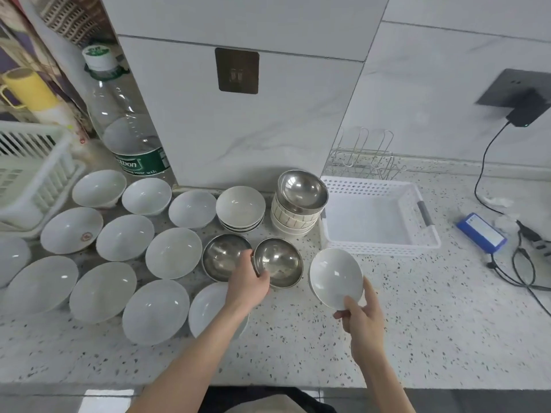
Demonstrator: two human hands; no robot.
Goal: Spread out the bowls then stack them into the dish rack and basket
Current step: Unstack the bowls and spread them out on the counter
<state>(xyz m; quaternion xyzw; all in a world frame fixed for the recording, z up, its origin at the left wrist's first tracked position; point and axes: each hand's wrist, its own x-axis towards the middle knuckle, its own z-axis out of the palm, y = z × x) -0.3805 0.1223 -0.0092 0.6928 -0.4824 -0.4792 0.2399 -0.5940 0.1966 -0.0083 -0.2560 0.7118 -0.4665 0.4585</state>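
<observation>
Forearms come in from the bottom edge, both reaching over the bench [417,323].

Right hand [362,318] pinches the near rim of a white bowl [335,277], thumb inside, fingers behind. Bowl is tilted up toward the camera, off the bench or barely touching it; can't tell which. Probably tilted because it's mid-carry to a free spot.

Left hand [247,283] grips the near-left rim of a steel bowl [278,262], fingers curled over the edge. Second steel bowl [225,256] sits just left of that grip, touching or nearly so. Looks like the hand is sliding or setting the bowl down to keep the rows tight.

Left of the left grip: white bowls laid out singly in rough rows, so the spread-out step looks mostly done. One white bowl [208,308] is partly covered by the left forearm.

Beyond both grips, still stacked: short white stack [240,208] and a taller stack with a steel bowl on top [301,193]. These likely need spreading next.

White perforated basket [429,234] sits past the right grip, holding no bowls. Wire rack [362,158] behind it, thin and hard to read. White slatted dish rack [32,162] far left of the left grip, cut off by the frame edge.

Stack counts can't be made out. Leftmost bowl is cropped.
</observation>
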